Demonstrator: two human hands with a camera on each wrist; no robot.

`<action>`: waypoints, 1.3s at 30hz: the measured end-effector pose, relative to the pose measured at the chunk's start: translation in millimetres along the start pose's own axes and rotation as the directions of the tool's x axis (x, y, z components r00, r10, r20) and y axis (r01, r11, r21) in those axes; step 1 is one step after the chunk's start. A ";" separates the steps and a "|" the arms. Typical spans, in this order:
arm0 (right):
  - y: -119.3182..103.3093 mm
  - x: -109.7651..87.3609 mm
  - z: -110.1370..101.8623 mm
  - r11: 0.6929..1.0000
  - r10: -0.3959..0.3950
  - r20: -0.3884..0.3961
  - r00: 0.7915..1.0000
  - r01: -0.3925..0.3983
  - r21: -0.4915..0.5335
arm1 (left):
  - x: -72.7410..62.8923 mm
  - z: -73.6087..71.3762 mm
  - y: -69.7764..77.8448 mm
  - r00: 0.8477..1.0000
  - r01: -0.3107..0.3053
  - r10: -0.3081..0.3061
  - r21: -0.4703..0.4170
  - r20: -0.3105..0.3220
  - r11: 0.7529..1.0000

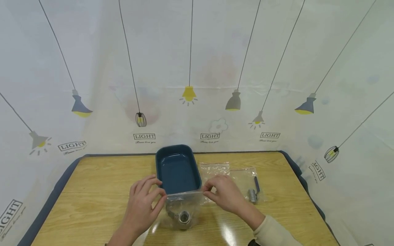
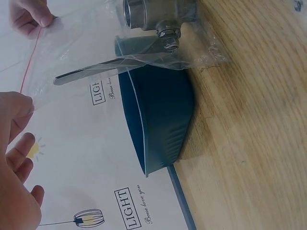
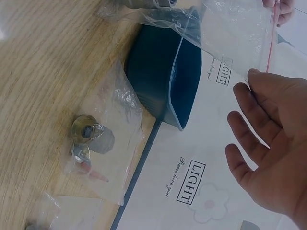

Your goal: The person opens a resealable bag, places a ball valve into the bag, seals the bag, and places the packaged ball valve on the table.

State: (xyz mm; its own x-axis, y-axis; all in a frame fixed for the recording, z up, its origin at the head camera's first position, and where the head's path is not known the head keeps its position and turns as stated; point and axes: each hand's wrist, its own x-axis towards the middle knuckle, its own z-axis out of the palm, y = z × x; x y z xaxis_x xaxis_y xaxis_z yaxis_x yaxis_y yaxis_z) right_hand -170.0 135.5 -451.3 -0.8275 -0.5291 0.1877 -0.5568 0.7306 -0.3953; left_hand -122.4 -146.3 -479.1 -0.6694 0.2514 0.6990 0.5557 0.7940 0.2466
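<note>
A clear zip bag (image 1: 197,206) hangs upright between both hands at the table's front middle. Inside it is a metal ball valve (image 1: 184,217) with a flat lever (image 2: 98,70), seen closely in the left wrist view. My left hand (image 1: 141,201) pinches the bag's top left corner between thumb and forefinger, other fingers loosely bent. At the opposite top corner, my right hand (image 1: 226,194) pinches the edge the same way. The bag's red zip line (image 2: 30,60) runs straight between the two hands. Part of the valve is cut off in both wrist views.
Just behind the held bag stands a deep blue tray (image 1: 178,171). To its right lies a second clear bag (image 3: 127,103) holding a metal fitting (image 3: 93,134) with a red part. Farther right, another bag (image 1: 241,177) contains a grey cylinder (image 1: 252,195) and a blue strip (image 1: 257,184).
</note>
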 end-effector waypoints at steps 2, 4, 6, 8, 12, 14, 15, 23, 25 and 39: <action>-0.9 -0.5 0.3 1.000 0.003 -0.008 1.000 -0.003 -0.007 | -0.5 -0.6 0.0 1.000 0.011 -0.011 0.002 0.005 1.000; -2.0 -0.7 0.4 1.000 -0.001 -0.020 1.000 0.000 -0.017 | -1.2 -1.4 0.3 1.000 0.022 -0.022 0.005 0.015 1.000; -2.7 -0.7 0.3 1.000 -0.005 -0.030 1.000 0.004 -0.029 | -1.5 -1.9 0.3 0.999 0.029 -0.029 0.006 0.022 1.000; -2.8 -0.2 0.2 0.999 -0.010 -0.036 0.999 0.009 -0.038 | -1.5 -2.4 0.1 0.999 0.032 -0.033 0.006 0.025 0.999; -4.1 1.0 0.2 0.997 -0.023 -0.032 0.999 0.020 -0.079 | -1.2 -2.9 -0.2 0.999 0.038 -0.038 0.008 0.025 0.999; -7.8 2.5 0.4 0.995 -0.033 -0.023 0.999 0.031 -0.095 | -1.0 -3.2 -0.4 0.999 0.045 -0.045 0.010 0.027 0.999; -10.8 3.8 0.9 0.993 -0.042 -0.018 0.999 0.039 -0.109 | -1.0 -3.3 -0.6 0.998 0.048 -0.049 0.012 0.029 0.999; -56.0 29.1 17.9 0.975 -0.141 0.013 0.990 0.142 -0.172 | -1.2 -4.3 -1.7 0.999 0.031 -0.031 0.011 0.010 0.999; -67.1 34.7 22.8 0.968 -0.166 0.012 0.986 0.165 -0.190 | -0.8 -4.7 -2.0 1.000 0.015 -0.015 0.016 -0.006 1.000; -85.1 42.7 39.4 0.924 -0.281 -0.149 0.948 0.225 -0.308 | 1.6 -5.6 -3.1 0.998 -0.050 0.052 0.060 -0.039 0.997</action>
State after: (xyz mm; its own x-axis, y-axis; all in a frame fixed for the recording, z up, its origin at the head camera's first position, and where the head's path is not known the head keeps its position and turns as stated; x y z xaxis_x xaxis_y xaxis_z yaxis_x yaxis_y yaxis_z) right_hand -155.1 33.7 -445.1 -0.6392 -0.6423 0.4229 -0.7232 0.6891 -0.0465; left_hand -122.5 -151.5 -475.0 -0.6196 0.2704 0.7368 0.5579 0.8121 0.1711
